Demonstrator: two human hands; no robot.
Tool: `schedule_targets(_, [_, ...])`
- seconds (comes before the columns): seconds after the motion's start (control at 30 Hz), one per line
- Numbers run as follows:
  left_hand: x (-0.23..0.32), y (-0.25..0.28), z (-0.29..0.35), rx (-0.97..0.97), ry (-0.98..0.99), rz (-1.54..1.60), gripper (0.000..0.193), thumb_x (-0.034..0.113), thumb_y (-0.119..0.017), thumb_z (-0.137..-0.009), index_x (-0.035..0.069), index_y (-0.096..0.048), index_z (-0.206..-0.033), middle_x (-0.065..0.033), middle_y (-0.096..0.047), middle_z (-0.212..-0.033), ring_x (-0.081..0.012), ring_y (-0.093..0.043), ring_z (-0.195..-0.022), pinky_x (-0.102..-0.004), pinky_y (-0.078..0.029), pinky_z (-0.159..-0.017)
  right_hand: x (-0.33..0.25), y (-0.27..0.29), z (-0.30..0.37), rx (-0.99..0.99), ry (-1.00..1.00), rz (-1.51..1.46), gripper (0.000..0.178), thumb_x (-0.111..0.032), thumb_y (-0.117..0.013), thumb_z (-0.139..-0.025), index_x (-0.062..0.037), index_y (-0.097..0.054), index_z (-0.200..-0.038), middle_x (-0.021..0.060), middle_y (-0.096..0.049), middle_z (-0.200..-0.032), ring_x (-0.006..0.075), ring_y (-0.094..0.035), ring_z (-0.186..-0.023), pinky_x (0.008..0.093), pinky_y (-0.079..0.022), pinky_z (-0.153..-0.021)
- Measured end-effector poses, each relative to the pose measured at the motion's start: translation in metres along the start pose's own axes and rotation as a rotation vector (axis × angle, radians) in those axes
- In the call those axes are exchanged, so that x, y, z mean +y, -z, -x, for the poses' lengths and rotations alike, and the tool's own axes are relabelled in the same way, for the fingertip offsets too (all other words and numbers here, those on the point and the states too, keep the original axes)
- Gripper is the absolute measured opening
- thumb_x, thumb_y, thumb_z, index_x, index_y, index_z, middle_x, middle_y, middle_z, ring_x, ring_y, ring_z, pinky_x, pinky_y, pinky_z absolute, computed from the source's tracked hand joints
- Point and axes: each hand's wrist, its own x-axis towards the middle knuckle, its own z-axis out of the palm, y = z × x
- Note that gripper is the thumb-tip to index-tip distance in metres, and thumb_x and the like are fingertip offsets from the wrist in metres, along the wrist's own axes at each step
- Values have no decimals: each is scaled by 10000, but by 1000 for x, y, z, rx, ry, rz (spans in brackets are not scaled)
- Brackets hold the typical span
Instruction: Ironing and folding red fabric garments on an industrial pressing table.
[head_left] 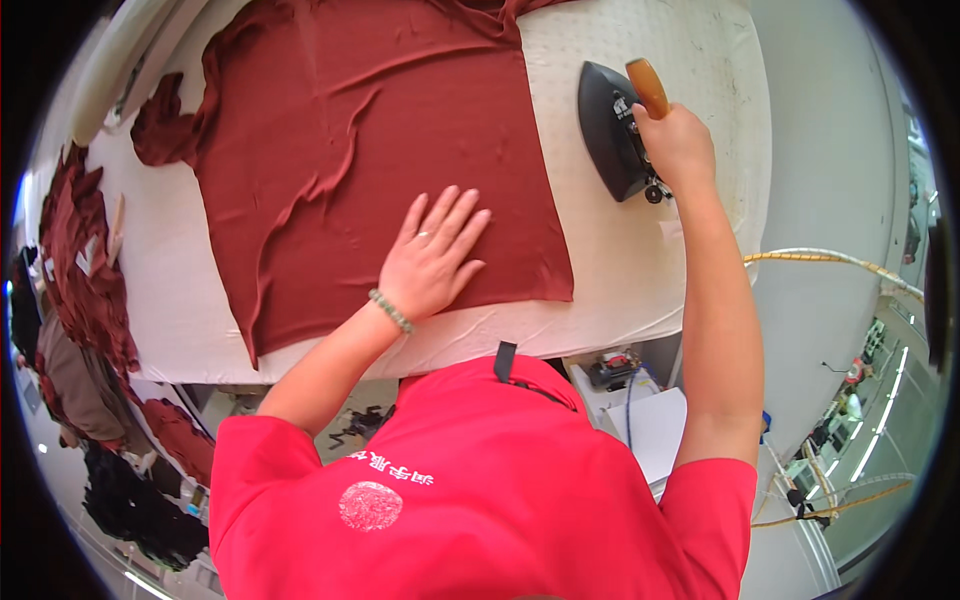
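A dark red knit garment point(400, 130) lies spread over the white padded ironing table point(700, 50), with long creases on its left half. My left hand point(432, 255) rests flat on the lower part of the garment, fingers stretched out. To the right of the garment, my right hand point(680, 150) is wrapped round the wooden handle of a black iron point(608, 135). The iron is on or just above the bare cover, apart from the cloth; I cannot tell whether it touches. Its pointed tip faces away from me.
More dark red garments point(85, 260) hang or lie at the table's left edge, with brown and black clothes point(130, 510) below. A yellow-and-white hose point(840, 256) runs off to the right. Under the near edge sits a white shelf point(655, 435) with small equipment on it.
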Motion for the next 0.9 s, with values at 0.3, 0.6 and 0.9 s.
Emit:
schedule_targets(0.3, [23, 8, 121, 540, 537, 132, 503, 210, -705, -925, 37, -559, -1374, -147, -668, -1257, -297, -639, -1174, -449, -522, -997, -2, 13, 26, -229, -26, -204, 434, -381, -719, -909, 41, -682, -1003, 141, -715, -802, 236, -689, -724, 390, -524, -679])
schedule_targets(0.6, [84, -24, 119, 892, 1325, 1642, 266, 319, -671, -999, 73, -589, -941, -77, -669, -764, -116, -608, -561, -251, -469, -484, -102, -14, 125, -283, 950, 125, 407, -417, -725, -903, -40, -704, -1054, 200, -731, -913, 381, -713, -850, 456, -544, -752])
schedule_targets(0.9, [95, -34, 122, 1027, 1184, 1503, 374, 364, -665, -1002, 123, -504, -765, -7, -551, -564, -103, -516, -449, -244, -396, -434, -96, 4, 75, -219, 593, 16, 334, -371, -708, -907, -56, -703, -1020, 204, -726, -912, 389, -702, -809, 490, -543, -734])
